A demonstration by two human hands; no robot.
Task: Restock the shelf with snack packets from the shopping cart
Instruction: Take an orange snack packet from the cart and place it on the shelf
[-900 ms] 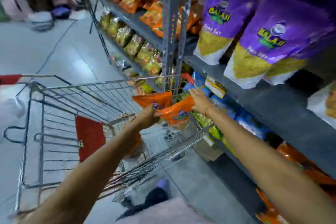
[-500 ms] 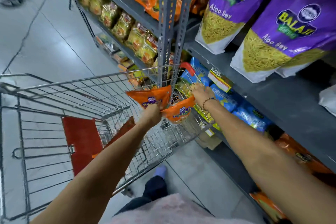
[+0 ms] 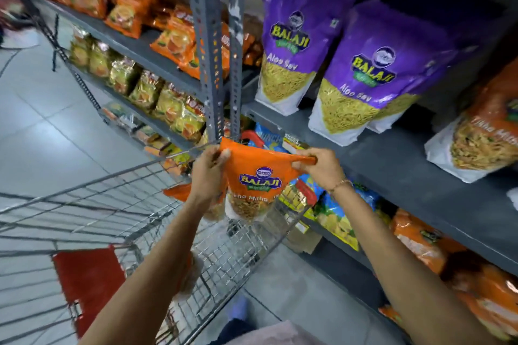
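Grey steel shelf [image 3: 392, 165], stocked with purple packets [image 3: 375, 70]; wire shopping cart [image 3: 168, 221] parked beside it. Orange snack packet [image 3: 259, 179] is held upright over the cart, top corners pinched by left hand [image 3: 208, 173] and right hand [image 3: 319, 166], each grip closed.

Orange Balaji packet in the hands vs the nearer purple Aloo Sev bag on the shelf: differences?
The orange Balaji packet hangs over the cart, pinched at its top corners by both hands; the purple Aloo Sev bag stands leaning on the grey shelf, untouched. Orange looks smaller. Both carry the Balaji logo and clear windows.
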